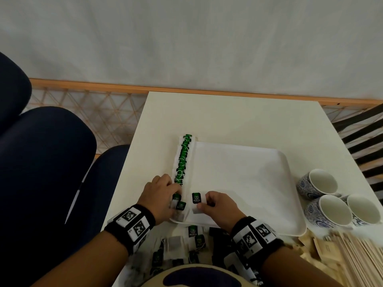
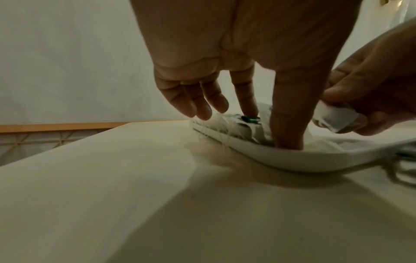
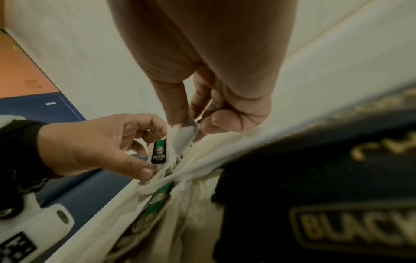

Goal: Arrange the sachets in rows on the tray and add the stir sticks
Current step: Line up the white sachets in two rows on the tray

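- The landmark is the white square plastic tray [image 1: 238,183], set on the white counter [image 1: 228,117].
- A single row of white paper tea sachets with green tags [image 1: 183,158] is laid along the tray's left edge; its long axis runs from the tray's far-left corner down toward the near-left corner, where the hands are.
- The near end of that row is met by the left hand [image 1: 160,194]: in the left wrist view the index finger is pressed down on the last tagged sachet and the thumb is planted inside the tray rim, the other fingers loosely spread. No curled grasp is seen.
- A loose white sachet with a green tag [image 1: 196,200] is pinched between thumb and forefinger of the right hand [image 1: 218,206], just right of the row's near end and over the tray's near-left part.
- The held sachet is judged to belong either at the row's near end or as the start of a second row just to its right; the right hand is the nearer one for that.
- More loose sachets [image 1: 186,241] are lying on the counter just off the tray's near edge, beside a black tea box [image 3: 326,204].
- Pale wooden stir sticks [image 1: 358,255] are piled off the tray's near-right corner, not yet added.
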{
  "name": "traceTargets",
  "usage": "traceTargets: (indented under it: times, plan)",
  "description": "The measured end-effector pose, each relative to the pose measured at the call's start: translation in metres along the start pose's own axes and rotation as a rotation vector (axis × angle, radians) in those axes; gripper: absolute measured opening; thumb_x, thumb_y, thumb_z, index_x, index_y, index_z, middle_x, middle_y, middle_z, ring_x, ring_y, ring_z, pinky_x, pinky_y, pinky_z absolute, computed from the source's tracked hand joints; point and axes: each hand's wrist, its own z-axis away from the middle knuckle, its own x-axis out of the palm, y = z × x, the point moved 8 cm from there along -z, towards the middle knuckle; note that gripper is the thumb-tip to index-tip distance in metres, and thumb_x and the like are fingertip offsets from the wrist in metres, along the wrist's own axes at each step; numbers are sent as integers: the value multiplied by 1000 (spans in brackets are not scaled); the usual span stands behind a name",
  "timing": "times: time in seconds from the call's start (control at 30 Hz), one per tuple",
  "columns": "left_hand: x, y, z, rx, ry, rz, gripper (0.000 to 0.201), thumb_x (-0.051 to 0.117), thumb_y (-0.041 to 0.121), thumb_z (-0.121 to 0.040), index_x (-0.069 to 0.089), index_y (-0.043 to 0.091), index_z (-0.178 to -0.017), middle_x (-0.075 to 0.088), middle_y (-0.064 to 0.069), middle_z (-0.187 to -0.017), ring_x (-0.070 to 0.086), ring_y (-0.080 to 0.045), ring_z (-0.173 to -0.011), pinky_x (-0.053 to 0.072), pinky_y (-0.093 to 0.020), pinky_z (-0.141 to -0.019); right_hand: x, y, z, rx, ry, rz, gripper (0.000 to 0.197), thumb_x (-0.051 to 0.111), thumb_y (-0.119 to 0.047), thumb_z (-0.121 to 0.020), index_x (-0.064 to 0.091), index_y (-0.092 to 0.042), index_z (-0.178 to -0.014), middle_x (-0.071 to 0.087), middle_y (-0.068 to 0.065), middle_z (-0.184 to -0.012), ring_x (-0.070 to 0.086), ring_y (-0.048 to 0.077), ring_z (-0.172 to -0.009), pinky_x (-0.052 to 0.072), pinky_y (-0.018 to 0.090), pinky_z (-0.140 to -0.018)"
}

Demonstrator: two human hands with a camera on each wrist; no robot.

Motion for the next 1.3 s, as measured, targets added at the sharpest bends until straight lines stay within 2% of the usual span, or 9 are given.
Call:
traceTargets:
  times: [0.13, 0.23, 0.33, 0.43, 0.67, 0.93, 1.13, 1.23, 1.3]
  plan:
    - [-2, 3, 1, 27, 48, -16, 48, 75, 34, -69, 50, 39, -110, 34, 9, -100, 37, -14, -92, 39, -31, -81, -1, 3, 1, 15, 5, 19, 30, 69, -32, -86, 65, -3, -95, 70, 11, -94, 63, 24, -83, 48, 32, -75]
    - [0, 4, 1, 42, 29, -11, 39, 76, 37, -69, 57, 36, -103, 35, 9, -100, 38, -15, -94, 36, -31, -80, -3, 8, 2, 30, 9, 48, 25, 68, -30, -86, 62, -5, -87, 65, 6, -82, 56, 18, -73, 42, 26, -66]
    - [2, 3, 0, 36, -16, -29, 32, 72, 43, -72, 60, 33, -100, 34, 10, -101, 36, -14, -98, 31, -29, -80, -6, 6, 2, 19, 28, 157, 33, 65, -28, -88, 43, -17, -66, 45, -6, -65, 39, 9, -59, 30, 19, -54]
    - [1, 0, -1, 13, -13, -39, 35, 72, 44, -71, 58, 34, -102, 38, 10, -106, 38, -14, -102, 33, -28, -83, -7, 1, 2, -4, 41, 269, 43, 63, -30, -89, 32, -20, -61, 37, -7, -61, 33, 6, -55, 26, 19, -51]
    - [0, 0, -1, 6, -17, -59, 34, 71, 43, -71, 56, 35, -101, 34, 11, -102, 36, -14, -101, 31, -29, -81, -3, 1, 2, 10, -13, 252, 40, 76, -38, -78, 44, -26, -57, 47, -11, -60, 42, 0, -57, 33, 15, -50]
    - [4, -1, -2, 18, -19, -52, 21, 65, 44, -77, 64, 32, -94, 35, 11, -98, 38, -15, -101, 30, -30, -78, -2, 5, 1, 7, -57, 298, 44, 70, -40, -84, 42, -20, -57, 44, -8, -59, 39, 3, -55, 33, 17, -52]
    - [2, -22, -1, -86, -49, -25, 28, 60, 55, -83, 64, 31, -96, 37, 12, -104, 36, -13, -107, 29, -27, -82, 1, -4, 2, -23, -73, 234, 37, 73, -44, -80, 56, -16, -63, 49, -8, -62, 44, 4, -59, 33, 16, -51]
    - [2, -26, -1, -112, -67, 5, 21, 62, 55, -82, 61, 35, -90, 35, 14, -101, 35, -11, -108, 28, -27, -82, 9, -20, 1, -68, -85, 141, 36, 76, -42, -78, 67, -8, -74, 53, -6, -64, 45, 4, -58, 36, 13, -51]
    - [2, -27, -1, -131, -69, 43, 15, 63, 50, -82, 61, 36, -87, 35, 15, -99, 35, -11, -107, 27, -26, -82, 18, -32, -2, -90, -108, 136, 30, 75, -40, -79, 66, -13, -69, 52, -7, -63, 44, 3, -58, 34, 13, -52]
